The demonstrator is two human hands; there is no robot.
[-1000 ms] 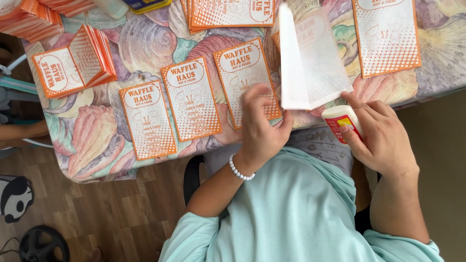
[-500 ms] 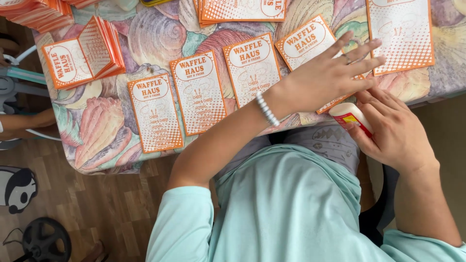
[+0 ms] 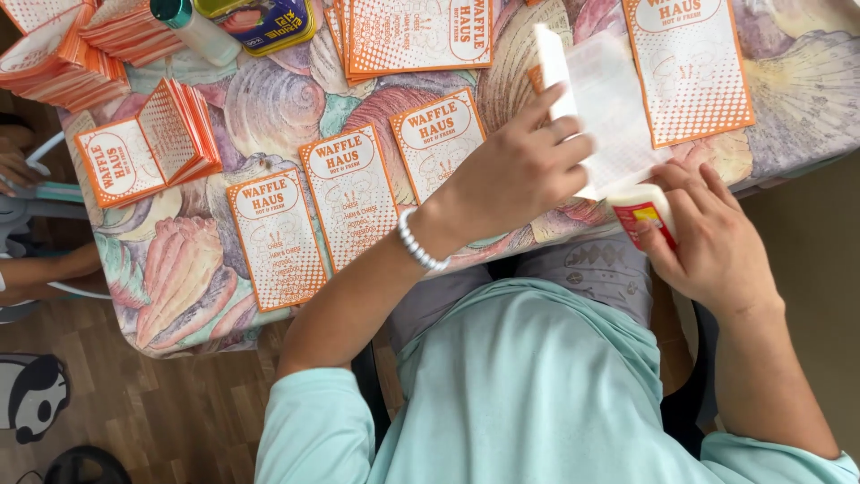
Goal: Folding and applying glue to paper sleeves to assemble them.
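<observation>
My left hand holds a paper sleeve turned white side up, at the table's near edge. My right hand grips a glue stick with a red label, its tip touching the sleeve's lower edge. Three finished orange-and-white printed sleeves lie in a row to the left of my left hand on the shell-patterned tablecloth. I wear a light teal shirt and a white bead bracelet.
Stacks of orange sleeves sit at the far left, one folded stack nearer. More flat sleeves lie at the back. A green-capped bottle and a tin stand behind. Another person's hand shows at the left edge.
My left hand laid a printed sleeve down, then picked up a sleeve and turned it white side up. My right hand brought the glue stick to its edge.
</observation>
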